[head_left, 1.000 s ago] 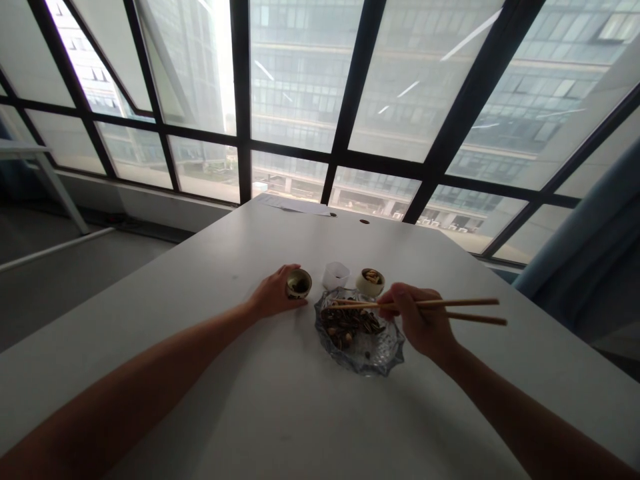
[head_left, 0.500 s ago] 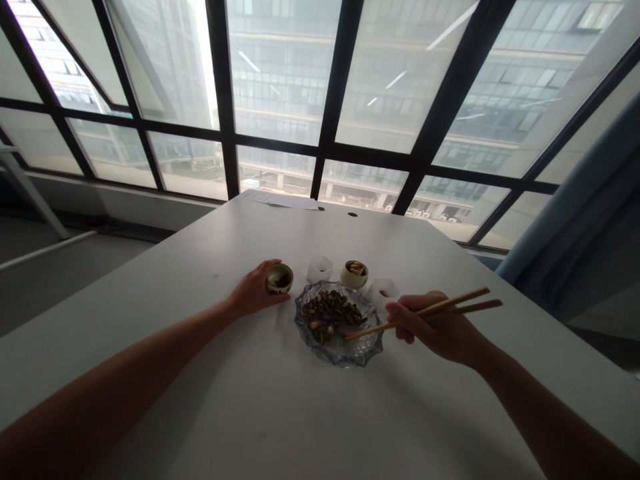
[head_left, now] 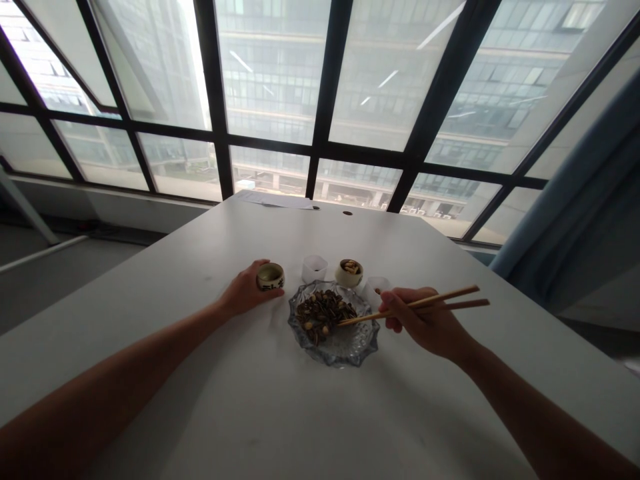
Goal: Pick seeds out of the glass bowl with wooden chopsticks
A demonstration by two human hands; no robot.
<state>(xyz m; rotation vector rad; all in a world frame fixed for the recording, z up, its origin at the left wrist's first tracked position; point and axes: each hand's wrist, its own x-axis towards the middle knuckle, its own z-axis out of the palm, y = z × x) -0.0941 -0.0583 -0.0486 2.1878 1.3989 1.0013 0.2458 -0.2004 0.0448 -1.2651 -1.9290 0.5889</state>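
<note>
Left of dish [head_left: 353,352]: left hand [head_left: 243,291] curled round cup [head_left: 271,280], probably hard, breakable, best gripped by the wall; contents unclear. Behind dish: tub [head_left: 314,268], dark speck inside. Dish holds seeds [head_left: 323,308]. Behind: pot [head_left: 349,278], tan pieces [head_left: 351,267]. Behind-right: second tub [head_left: 373,287]. Right of dish: right hand [head_left: 425,323] pinching chopsticks [head_left: 363,319], likely light, stiff, best held mid-length; tips in dish.

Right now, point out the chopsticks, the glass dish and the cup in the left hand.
Chopsticks [head_left: 435,299], head view: shaft of the upper stick.
Glass dish [head_left: 347,345], head view: bare inner floor.
Cup [head_left: 272,285], head view: dark-marked outer wall.
</note>
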